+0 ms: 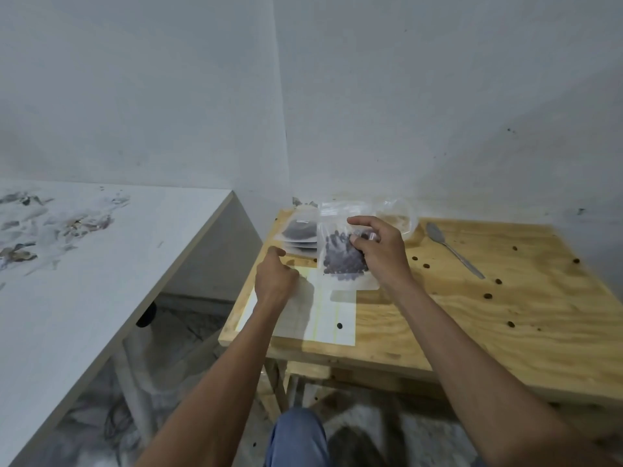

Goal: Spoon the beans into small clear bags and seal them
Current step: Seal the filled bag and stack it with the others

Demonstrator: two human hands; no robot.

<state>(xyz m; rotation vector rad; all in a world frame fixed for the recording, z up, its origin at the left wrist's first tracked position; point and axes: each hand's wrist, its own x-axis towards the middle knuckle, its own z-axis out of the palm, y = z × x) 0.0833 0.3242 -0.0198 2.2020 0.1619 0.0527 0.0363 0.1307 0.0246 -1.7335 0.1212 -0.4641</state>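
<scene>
Plywood table (505, 318): my right hand (381, 251) pinches the limp, light bean bag (344, 261) near its top; left hand (274, 274) curled, empty. I'd grip the seal strip.

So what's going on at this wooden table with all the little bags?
A person is packing dark beans into small clear bags. The right hand grips a filled bag near its top, held just above the wooden table. The left hand, fingers curled, holds nothing beside a stack of filled bags. The spoon lies idle, and loose beans are scattered on the table.
</scene>
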